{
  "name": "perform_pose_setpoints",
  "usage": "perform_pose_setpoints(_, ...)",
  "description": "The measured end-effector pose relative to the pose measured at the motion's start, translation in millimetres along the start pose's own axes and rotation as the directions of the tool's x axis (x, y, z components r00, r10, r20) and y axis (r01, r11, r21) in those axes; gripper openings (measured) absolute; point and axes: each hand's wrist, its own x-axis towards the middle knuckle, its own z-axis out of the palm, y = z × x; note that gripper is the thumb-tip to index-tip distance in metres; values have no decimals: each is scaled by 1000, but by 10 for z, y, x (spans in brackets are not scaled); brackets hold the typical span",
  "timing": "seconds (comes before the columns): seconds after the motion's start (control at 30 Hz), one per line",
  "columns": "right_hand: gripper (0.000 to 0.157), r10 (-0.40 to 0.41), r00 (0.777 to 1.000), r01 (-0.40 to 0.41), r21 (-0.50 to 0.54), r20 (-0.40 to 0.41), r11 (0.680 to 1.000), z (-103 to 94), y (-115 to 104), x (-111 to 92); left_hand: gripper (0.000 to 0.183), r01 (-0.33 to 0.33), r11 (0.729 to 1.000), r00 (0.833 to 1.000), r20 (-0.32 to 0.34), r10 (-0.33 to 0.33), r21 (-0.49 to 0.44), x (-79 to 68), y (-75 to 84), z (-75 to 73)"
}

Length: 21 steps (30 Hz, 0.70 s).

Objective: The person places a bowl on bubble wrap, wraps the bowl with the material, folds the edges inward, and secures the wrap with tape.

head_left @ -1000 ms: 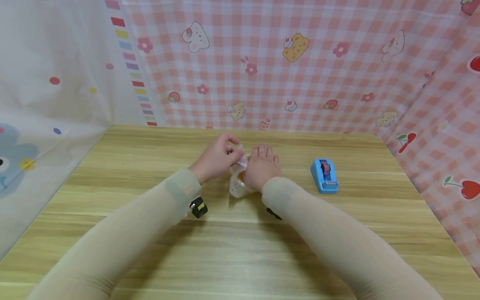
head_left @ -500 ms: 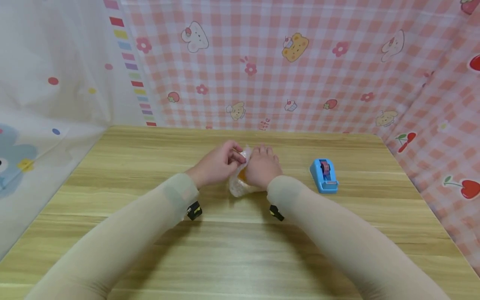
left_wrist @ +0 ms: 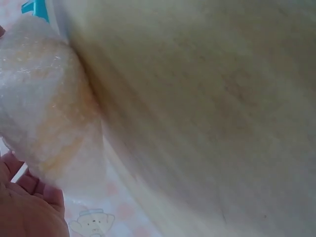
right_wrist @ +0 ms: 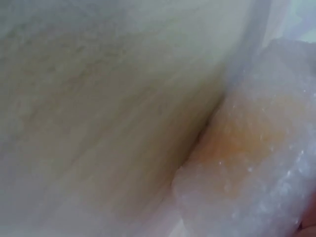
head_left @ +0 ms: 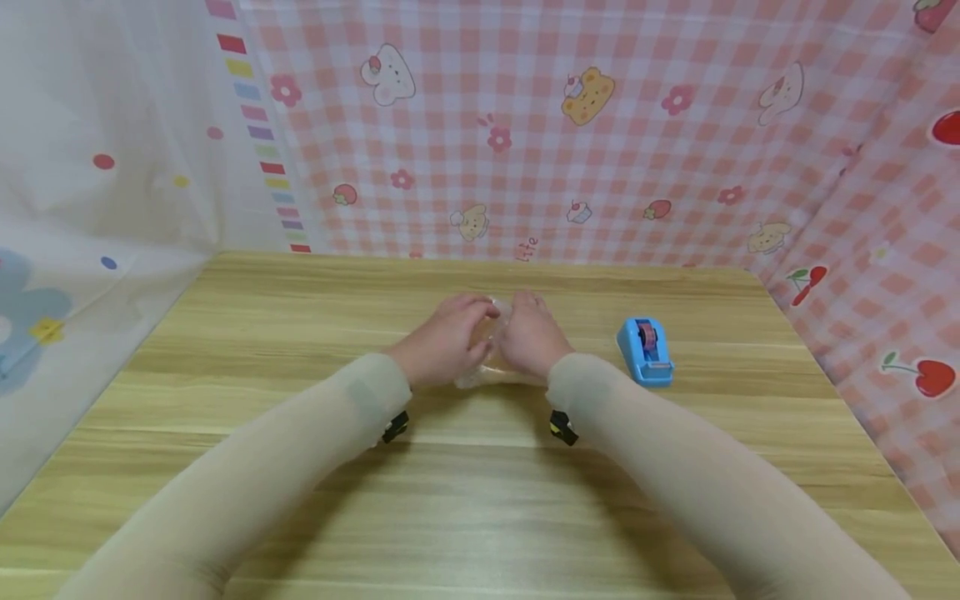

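A bubble wrap bundle (head_left: pixel 472 380) lies on the wooden table between my hands, mostly covered by them in the head view. In the left wrist view the clear bubble wrap (left_wrist: pixel 49 108) shows an orange thing through its layers, its kind hidden. My left hand (head_left: pixel 442 342) holds the wrap from the left, with thumb and fingers bent around its side. From the right, my right hand (head_left: pixel 531 337) grips the wrap, fingers curled over its far end. Close up in the right wrist view, the wrapped bundle (right_wrist: pixel 247 158) looks rounded and blurred.
A blue tape dispenser (head_left: pixel 647 354) with a reddish roll stands on the table (head_left: pixel 480 517), right of my right hand. A pink checked curtain (head_left: pixel 525 125) hangs behind the table's far edge, and a white curtain (head_left: pixel 135 125) borders the left.
My left hand has come down and closer around the wrap. The right hand has turned from lying flat over it to curled fingers. The orange part is now nearly covered in the head view.
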Motion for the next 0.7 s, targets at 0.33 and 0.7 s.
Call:
perform_pose_setpoints(0.33,73,61,998,-66,184,33,981,-45,68,1,63,-51,988,995,90,38,143,89,11,107)
perform_pose_setpoints(0.7,79,-42,994,8,315,101,949,-151,248,-30,99,-46,963,986,165,2,266,54,101,98)
